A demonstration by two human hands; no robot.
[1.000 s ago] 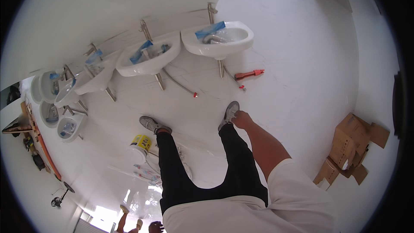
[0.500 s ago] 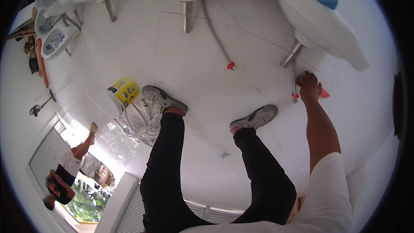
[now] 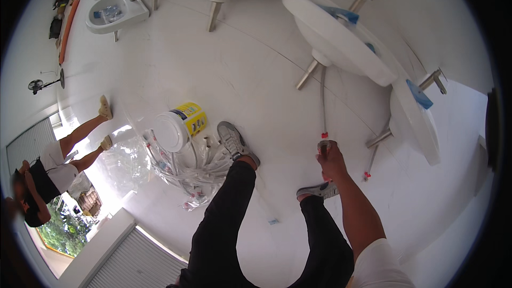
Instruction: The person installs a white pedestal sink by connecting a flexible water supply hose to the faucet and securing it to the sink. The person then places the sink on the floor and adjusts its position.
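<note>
My right hand (image 3: 333, 159) is closed round a red tool (image 3: 325, 176) with a silver, shiny top end, just below a red-ended grey hose (image 3: 322, 104). The hose hangs beside the metal drain pipe (image 3: 308, 76) under a white wall sink (image 3: 344, 40). A second sink (image 3: 410, 125) to the right has its own pipe and red-ended hose (image 3: 374, 157). Both have blue strips on them. My feet in grey shoes (image 3: 234, 141) stand either side below. My left hand is not in view.
A white bucket (image 3: 168, 132) with yellow label stands beside bagged coiled hoses (image 3: 189, 178) to my left. More sinks (image 3: 114, 13) line the top. A person (image 3: 40, 184) is at the far left, near a fan (image 3: 36, 85), an orange pipe (image 3: 70, 26) and a bright doorway (image 3: 66, 229).
My right hand has moved from by my shoe to the red tool and now holds it. The view has swung along the sinks. The other person's legs are now farther apart.
</note>
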